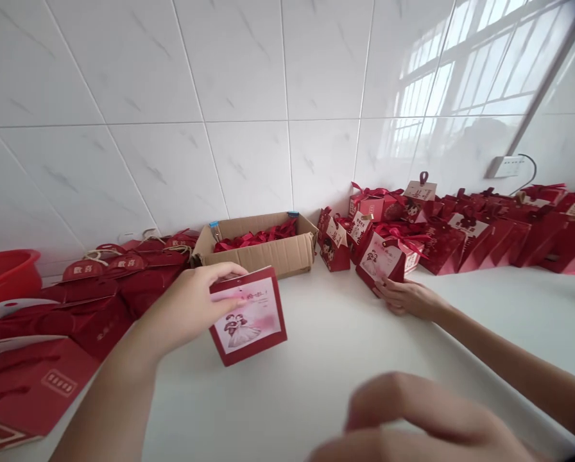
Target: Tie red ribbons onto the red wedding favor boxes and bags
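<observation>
My left hand (196,305) grips the upper left edge of a red gift box (256,327), thumb in front and fingers behind. Its front has a pale pink panel printed with a bridal couple, and it is held just over the white table. How deep the box is cannot be made out. At the bottom right, close to the camera, is my right hand (417,417), blurred and cut off by the frame. Its fingers look bent, and nothing shows in them. Behind the gift box stands a cardboard box (253,260) containing dark red ribbons (263,239).
From the right, another person's hand (405,298) touches a ribboned box (378,256) with a similar print. Several red boxes (441,247) line the tiled wall at right. More red boxes (90,308) and a red plastic basin (8,273) are at left. A socket (506,167) is mounted on the wall.
</observation>
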`<control>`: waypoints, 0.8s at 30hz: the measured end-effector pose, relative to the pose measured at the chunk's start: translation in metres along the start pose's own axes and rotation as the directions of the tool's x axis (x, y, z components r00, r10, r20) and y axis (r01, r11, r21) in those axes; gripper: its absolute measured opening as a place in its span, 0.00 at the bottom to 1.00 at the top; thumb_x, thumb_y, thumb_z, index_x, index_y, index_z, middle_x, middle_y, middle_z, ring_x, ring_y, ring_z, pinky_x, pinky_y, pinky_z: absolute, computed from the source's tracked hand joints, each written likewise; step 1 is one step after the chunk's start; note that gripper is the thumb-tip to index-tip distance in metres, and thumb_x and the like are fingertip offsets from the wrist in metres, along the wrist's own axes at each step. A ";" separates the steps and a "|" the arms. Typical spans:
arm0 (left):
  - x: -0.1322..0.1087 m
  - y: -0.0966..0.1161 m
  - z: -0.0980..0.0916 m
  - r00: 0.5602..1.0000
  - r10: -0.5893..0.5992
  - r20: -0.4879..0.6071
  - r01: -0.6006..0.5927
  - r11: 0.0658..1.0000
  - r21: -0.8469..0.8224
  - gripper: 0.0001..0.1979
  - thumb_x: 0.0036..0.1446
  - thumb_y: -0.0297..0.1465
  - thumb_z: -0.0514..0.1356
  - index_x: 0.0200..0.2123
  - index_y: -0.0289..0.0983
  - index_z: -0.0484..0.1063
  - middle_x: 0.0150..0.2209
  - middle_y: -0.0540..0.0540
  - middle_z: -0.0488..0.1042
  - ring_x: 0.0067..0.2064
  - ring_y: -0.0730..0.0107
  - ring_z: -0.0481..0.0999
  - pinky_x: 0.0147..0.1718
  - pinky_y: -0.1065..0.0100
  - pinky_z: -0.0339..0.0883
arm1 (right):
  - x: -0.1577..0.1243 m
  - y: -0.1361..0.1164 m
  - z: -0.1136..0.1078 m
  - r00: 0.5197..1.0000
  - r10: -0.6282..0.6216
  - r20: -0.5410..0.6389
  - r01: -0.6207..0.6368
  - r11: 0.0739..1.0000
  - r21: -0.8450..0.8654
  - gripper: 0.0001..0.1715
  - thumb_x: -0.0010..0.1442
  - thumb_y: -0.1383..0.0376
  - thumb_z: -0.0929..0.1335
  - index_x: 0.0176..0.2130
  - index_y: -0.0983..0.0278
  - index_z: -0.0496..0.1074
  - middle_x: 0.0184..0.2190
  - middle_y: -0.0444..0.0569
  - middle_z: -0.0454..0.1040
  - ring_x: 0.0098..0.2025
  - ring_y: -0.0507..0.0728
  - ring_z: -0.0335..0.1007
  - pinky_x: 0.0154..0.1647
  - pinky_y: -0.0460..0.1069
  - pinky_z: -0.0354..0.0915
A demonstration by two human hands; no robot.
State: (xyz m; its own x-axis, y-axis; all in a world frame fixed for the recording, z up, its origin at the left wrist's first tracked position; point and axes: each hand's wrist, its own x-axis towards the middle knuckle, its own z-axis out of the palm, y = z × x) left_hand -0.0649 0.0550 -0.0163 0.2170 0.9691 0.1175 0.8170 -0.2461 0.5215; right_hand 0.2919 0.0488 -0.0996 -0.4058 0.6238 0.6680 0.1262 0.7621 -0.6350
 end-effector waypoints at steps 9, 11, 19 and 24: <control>0.010 0.012 0.036 0.974 0.225 -0.034 -0.222 0.972 0.080 0.16 0.52 0.38 0.60 0.46 0.45 0.74 0.45 0.48 0.76 0.43 0.59 0.76 0.40 0.63 0.71 | 0.086 -0.066 0.111 0.977 0.206 0.050 -0.139 0.799 -0.585 0.25 0.57 0.63 0.69 0.54 0.68 0.66 0.50 0.61 0.70 0.49 0.63 0.68 0.45 0.58 0.68; 0.011 0.008 0.032 0.981 0.185 -0.056 -0.179 0.979 0.101 0.20 0.52 0.44 0.60 0.47 0.45 0.73 0.48 0.47 0.75 0.47 0.56 0.75 0.44 0.60 0.70 | 0.090 -0.046 0.103 0.916 0.393 0.087 -0.274 0.768 -0.578 0.27 0.56 0.56 0.70 0.52 0.66 0.67 0.45 0.58 0.73 0.42 0.63 0.71 0.37 0.55 0.68; 0.013 0.007 0.030 0.996 0.088 0.008 -0.087 0.996 -0.034 0.14 0.51 0.44 0.61 0.37 0.43 0.69 0.44 0.48 0.75 0.43 0.57 0.77 0.38 0.61 0.71 | 0.087 -0.027 0.089 0.851 0.500 0.157 -0.403 0.816 -0.415 0.16 0.52 0.60 0.71 0.42 0.60 0.70 0.34 0.47 0.77 0.32 0.55 0.71 0.25 0.45 0.61; 0.017 0.004 0.038 0.978 0.208 -0.023 -0.208 0.952 -0.226 0.08 0.54 0.34 0.60 0.37 0.43 0.63 0.37 0.51 0.73 0.41 0.64 0.76 0.40 0.64 0.70 | 0.088 -0.019 0.092 0.858 0.491 0.153 -0.418 0.839 -0.349 0.17 0.49 0.60 0.72 0.39 0.59 0.68 0.30 0.44 0.76 0.30 0.54 0.70 0.24 0.45 0.60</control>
State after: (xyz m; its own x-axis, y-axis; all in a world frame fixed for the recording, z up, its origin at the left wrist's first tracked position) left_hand -0.0377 0.0700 -0.0443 0.3701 0.8967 0.2427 0.6115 -0.4318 0.6630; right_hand 0.1705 0.0733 -0.0641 -0.4242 0.8828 0.2019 0.5911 0.4389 -0.6767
